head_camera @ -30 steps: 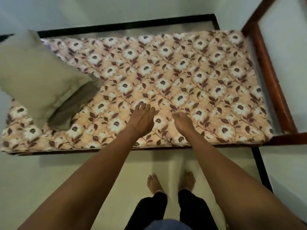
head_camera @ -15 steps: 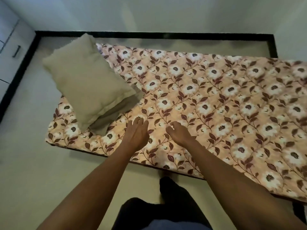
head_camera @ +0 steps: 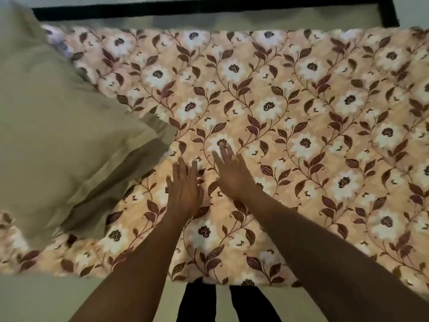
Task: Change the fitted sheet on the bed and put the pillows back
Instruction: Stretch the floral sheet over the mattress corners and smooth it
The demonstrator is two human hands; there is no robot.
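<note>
Floral fitted sheet (head_camera: pixel 290 108) spread flat across bed, peach ground, white flowers, maroon leaves. Left hand (head_camera: pixel 185 189) palm down on sheet, fingers straight, grasping nothing. Right hand (head_camera: pixel 232 173) just beside it, fingers extended flat on sheet, slightly blurred. Two beige pillows (head_camera: pixel 53 126) stacked at bed's left end, upper overlapping lower.

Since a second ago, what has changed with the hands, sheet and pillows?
The left hand and right hand slid farther in from the near edge over the floral sheet; the right's curled fingers straightened. Nothing gripped. Pillows still stacked at the bed's left end.
</note>
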